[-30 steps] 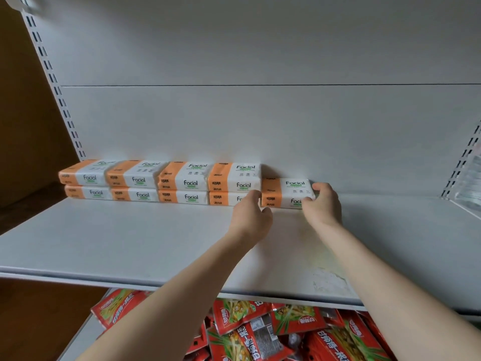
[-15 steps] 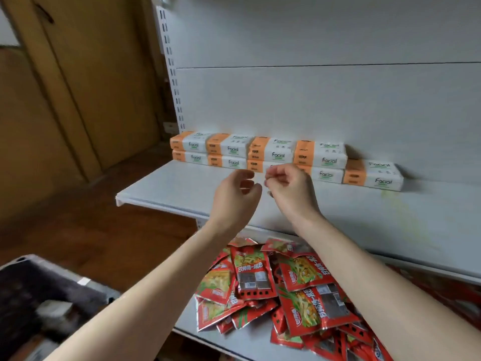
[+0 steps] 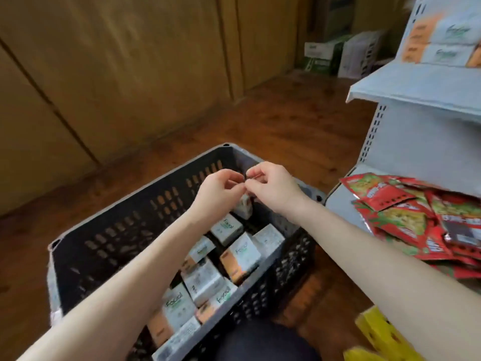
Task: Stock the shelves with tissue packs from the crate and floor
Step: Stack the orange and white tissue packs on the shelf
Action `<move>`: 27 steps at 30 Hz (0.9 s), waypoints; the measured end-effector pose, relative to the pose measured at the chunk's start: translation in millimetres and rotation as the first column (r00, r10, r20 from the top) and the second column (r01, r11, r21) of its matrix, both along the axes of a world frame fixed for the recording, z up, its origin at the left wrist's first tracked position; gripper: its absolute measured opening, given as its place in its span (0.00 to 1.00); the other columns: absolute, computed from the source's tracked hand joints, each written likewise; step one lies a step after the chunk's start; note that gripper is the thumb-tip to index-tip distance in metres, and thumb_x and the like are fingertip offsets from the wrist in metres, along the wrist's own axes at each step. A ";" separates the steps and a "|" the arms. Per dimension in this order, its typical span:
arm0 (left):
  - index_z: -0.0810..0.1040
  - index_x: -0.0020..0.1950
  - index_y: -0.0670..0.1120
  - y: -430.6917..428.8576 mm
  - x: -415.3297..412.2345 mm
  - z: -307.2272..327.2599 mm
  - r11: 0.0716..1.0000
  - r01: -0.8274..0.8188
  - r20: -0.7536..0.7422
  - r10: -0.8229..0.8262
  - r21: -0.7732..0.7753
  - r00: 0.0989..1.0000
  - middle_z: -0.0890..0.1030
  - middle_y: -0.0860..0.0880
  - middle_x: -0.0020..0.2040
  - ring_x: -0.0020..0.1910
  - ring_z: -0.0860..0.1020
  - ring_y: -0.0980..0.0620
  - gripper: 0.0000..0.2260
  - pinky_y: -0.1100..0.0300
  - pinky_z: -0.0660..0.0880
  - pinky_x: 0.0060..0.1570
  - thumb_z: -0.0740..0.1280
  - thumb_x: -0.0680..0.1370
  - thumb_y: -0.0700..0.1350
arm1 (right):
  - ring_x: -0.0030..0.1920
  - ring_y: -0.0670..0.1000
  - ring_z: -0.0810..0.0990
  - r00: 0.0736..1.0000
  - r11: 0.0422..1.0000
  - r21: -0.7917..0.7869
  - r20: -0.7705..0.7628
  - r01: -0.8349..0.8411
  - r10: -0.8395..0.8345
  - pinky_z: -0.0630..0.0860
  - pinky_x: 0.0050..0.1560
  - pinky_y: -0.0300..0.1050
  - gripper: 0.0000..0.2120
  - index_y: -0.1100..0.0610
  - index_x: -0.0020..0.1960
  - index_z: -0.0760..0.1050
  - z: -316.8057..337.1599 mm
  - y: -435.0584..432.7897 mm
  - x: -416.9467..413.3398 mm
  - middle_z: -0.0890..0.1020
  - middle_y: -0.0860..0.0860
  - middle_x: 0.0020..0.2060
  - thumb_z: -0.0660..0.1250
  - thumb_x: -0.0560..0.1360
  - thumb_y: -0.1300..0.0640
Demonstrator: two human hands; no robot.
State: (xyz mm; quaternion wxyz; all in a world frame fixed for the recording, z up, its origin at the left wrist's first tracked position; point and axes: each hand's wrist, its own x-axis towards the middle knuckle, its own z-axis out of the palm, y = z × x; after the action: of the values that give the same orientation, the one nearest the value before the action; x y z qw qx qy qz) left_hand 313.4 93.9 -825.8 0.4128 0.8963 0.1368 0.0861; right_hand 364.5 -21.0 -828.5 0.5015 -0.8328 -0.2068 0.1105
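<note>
Nearest, at the bottom edge, are one dark-clothed knee and, to its right, one yellow object too blurred to identify.

Just beyond the knee, one dark slotted crate stands on the wooden floor. The loose tissue packs lie along its right side, white with orange ends, tilted and leaning on one another. About ten can be counted, though blur makes the exact number uncertain. The crate's left half shows only its dark bottom.

Two bare forearms reach over the crate. The left hand and the right hand hover above its far end, clear of the packs. The fingers of both are curled in and the fingertips of the two hands meet. Neither holds a pack. Whether something tiny is pinched between the tips cannot be told.

To the right, the lower shelf carries one overlapping heap of red snack packets, at least six of them.

Above and farther back, the upper shelf holds the stocked tissue packs. Two are stacked one on the other at its left end, and the orange edge of more shows at the frame's border.

Farthest off, two cartons stand side by side on the floor against the wood-panelled wall.
</note>
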 end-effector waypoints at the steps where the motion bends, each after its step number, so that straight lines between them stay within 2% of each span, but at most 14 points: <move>1: 0.79 0.55 0.43 18.5 -2.0 -11.7 1.000 -0.013 -0.038 0.013 0.001 0.999 0.81 0.48 0.45 0.42 0.78 0.54 0.09 0.65 0.73 0.41 0.65 0.76 0.43 | 0.51 0.53 0.78 0.999 0.999 -0.029 -0.035 -0.024 0.023 0.75 0.53 0.46 0.11 0.60 0.57 0.75 -11.6 19.4 -0.3 0.79 0.54 0.49 0.63 0.75 0.60; 7: 0.77 0.55 0.42 115.5 -14.2 -90.1 0.981 -0.194 -0.310 0.186 0.005 0.932 0.77 0.48 0.45 0.48 0.76 0.48 0.10 0.60 0.70 0.45 0.63 0.77 0.44 | 0.51 0.57 0.79 0.968 0.958 -0.251 -0.240 -0.135 0.073 0.75 0.52 0.52 0.14 0.64 0.59 0.73 -73.3 121.6 2.4 0.78 0.57 0.49 0.62 0.75 0.62; 9: 0.74 0.45 0.40 140.8 -21.6 -119.7 0.946 -0.323 -0.444 0.277 -0.029 0.852 0.73 0.48 0.36 0.38 0.74 0.47 0.07 0.60 0.67 0.35 0.62 0.77 0.43 | 0.42 0.55 0.74 0.950 0.901 -0.375 -0.293 -0.215 0.105 0.71 0.42 0.49 0.18 0.71 0.62 0.70 -94.7 143.6 5.4 0.72 0.57 0.42 0.59 0.75 0.63; 12: 0.66 0.34 0.43 160.4 -25.7 -160.4 0.856 -0.503 -0.564 0.359 -0.120 0.744 0.67 0.48 0.31 0.29 0.66 0.52 0.12 0.60 0.62 0.27 0.62 0.77 0.41 | 0.39 0.52 0.66 0.918 0.764 -0.544 -0.366 -0.346 0.155 0.62 0.39 0.45 0.19 0.72 0.64 0.66 -121.3 162.1 14.3 0.71 0.57 0.40 0.56 0.76 0.64; 14: 0.66 0.34 0.43 164.1 -23.5 -182.2 0.806 -0.567 -0.603 0.368 -0.173 0.707 0.67 0.48 0.32 0.29 0.66 0.52 0.12 0.61 0.62 0.28 0.61 0.77 0.41 | 0.41 0.53 0.68 0.900 0.688 -0.605 -0.400 -0.401 0.174 0.65 0.41 0.44 0.18 0.70 0.65 0.67 -133.9 171.1 20.4 0.77 0.62 0.50 0.55 0.77 0.63; 15: 0.65 0.33 0.44 164.2 -23.1 -190.0 0.797 -0.577 -0.622 0.362 -0.181 0.695 0.67 0.48 0.31 0.29 0.66 0.52 0.13 0.60 0.62 0.29 0.61 0.78 0.42 | 0.42 0.55 0.72 0.899 0.661 -0.627 -0.401 -0.411 0.178 0.68 0.42 0.44 0.15 0.69 0.61 0.70 -140.8 174.8 23.5 0.77 0.61 0.53 0.55 0.78 0.63; 16: 0.65 0.33 0.44 164.0 -22.5 -196.1 0.787 -0.588 -0.642 0.355 -0.187 0.680 0.67 0.48 0.31 0.29 0.66 0.52 0.14 0.60 0.62 0.29 0.60 0.78 0.43 | 0.39 0.56 0.72 0.898 0.629 -0.657 -0.404 -0.416 0.171 0.69 0.40 0.44 0.10 0.68 0.51 0.72 -146.8 178.5 26.2 0.78 0.58 0.47 0.54 0.78 0.64; 18: 0.66 0.34 0.44 166.2 -22.7 -206.6 0.750 -0.631 -0.681 0.357 -0.201 0.640 0.69 0.47 0.33 0.30 0.68 0.51 0.13 0.59 0.65 0.30 0.60 0.79 0.43 | 0.30 0.52 0.61 0.896 0.589 -0.690 -0.418 -0.421 0.150 0.59 0.31 0.43 0.13 0.59 0.34 0.62 -160.5 185.5 29.3 0.65 0.53 0.32 0.53 0.77 0.66; 19: 0.68 0.36 0.44 168.2 -22.3 -210.7 0.733 -0.649 -0.693 0.360 -0.204 0.625 0.70 0.47 0.33 0.31 0.69 0.51 0.11 0.59 0.68 0.31 0.60 0.79 0.43 | 0.30 0.50 0.57 0.885 0.563 -0.698 -0.440 -0.441 0.148 0.56 0.31 0.43 0.14 0.57 0.34 0.59 -165.7 188.6 29.1 0.62 0.52 0.31 0.52 0.77 0.67; 21: 0.68 0.37 0.44 172.2 -20.2 -214.6 0.706 -0.677 -0.714 0.366 -0.205 0.597 0.71 0.46 0.35 0.34 0.72 0.50 0.10 0.55 0.73 0.38 0.60 0.79 0.42 | 0.34 0.50 0.64 0.854 0.532 -0.688 -0.500 -0.493 0.145 0.61 0.35 0.44 0.09 0.61 0.43 0.68 -172.9 194.5 25.8 0.72 0.55 0.38 0.52 0.79 0.65; 23: 0.65 0.36 0.44 174.2 -15.9 -217.6 0.688 -0.694 -0.723 0.366 -0.214 0.586 0.69 0.46 0.36 0.37 0.71 0.50 0.12 0.54 0.73 0.45 0.58 0.79 0.41 | 0.48 0.55 0.74 0.832 0.544 -0.658 -0.535 -0.520 0.148 0.71 0.46 0.47 0.15 0.66 0.63 0.68 -178.6 198.5 20.7 0.75 0.60 0.58 0.52 0.79 0.62; 24: 0.64 0.36 0.44 174.1 -14.3 -217.4 0.663 -0.712 -0.726 0.369 -0.232 0.580 0.69 0.46 0.36 0.37 0.70 0.50 0.12 0.55 0.71 0.44 0.56 0.80 0.41 | 0.57 0.57 0.75 0.828 0.558 -0.648 -0.543 -0.519 0.140 0.72 0.54 0.50 0.17 0.67 0.66 0.65 -177.8 200.5 17.6 0.73 0.61 0.62 0.53 0.80 0.62; 25: 0.64 0.36 0.45 173.6 -12.8 -217.5 0.625 -0.735 -0.725 0.374 -0.263 0.578 0.69 0.47 0.36 0.37 0.70 0.50 0.12 0.57 0.71 0.43 0.56 0.80 0.41 | 0.59 0.57 0.75 0.835 0.592 -0.630 -0.530 -0.503 0.145 0.73 0.57 0.50 0.15 0.66 0.64 0.67 -179.9 200.4 18.4 0.73 0.61 0.62 0.54 0.79 0.61; 27: 0.66 0.38 0.46 171.0 -10.5 -216.0 0.515 -0.771 -0.713 0.372 -0.374 0.594 0.72 0.46 0.39 0.40 0.75 0.48 0.10 0.56 0.75 0.45 0.57 0.80 0.41 | 0.45 0.55 0.76 0.869 0.660 -0.609 -0.474 -0.441 0.144 0.74 0.43 0.47 0.08 0.62 0.48 0.71 -177.8 197.7 25.4 0.77 0.58 0.48 0.57 0.79 0.59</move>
State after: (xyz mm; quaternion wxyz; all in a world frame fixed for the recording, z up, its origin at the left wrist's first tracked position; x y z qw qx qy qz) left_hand 302.9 264.9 -1041.7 0.5828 0.5697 0.5724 -0.0902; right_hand 389.9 176.7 -1006.3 0.1533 -0.8749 -0.1805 0.4225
